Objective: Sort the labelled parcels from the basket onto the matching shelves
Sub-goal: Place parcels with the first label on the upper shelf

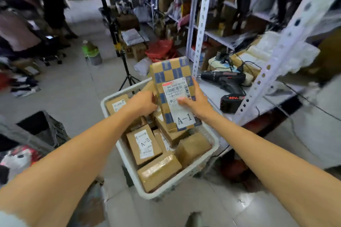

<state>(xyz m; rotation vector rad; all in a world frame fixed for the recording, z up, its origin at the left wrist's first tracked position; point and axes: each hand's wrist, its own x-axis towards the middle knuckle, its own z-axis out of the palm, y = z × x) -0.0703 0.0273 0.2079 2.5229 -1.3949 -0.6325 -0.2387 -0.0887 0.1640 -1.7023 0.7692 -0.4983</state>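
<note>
While both hands grasp it, the checkered parcel (173, 86) marked A-1 stands tilted above the far end of the basket (118, 91), its lower edge down among the brown parcels (159, 171). The left hand (143, 103) curls round its left edge. The right hand (198, 101) clamps the right edge, thumb across the label. About six brown parcels show in the basket, one marked A-2, some half hidden. The basket's right rim lies close beside the shelf (212, 94), which carries one drill (224, 78) and one battery (231, 103). Bare floor (64, 94) opens to the left.

matt cardboard parcel (173, 86), white plastic basket (129, 162), glossy floor tiles (239, 206)
</note>
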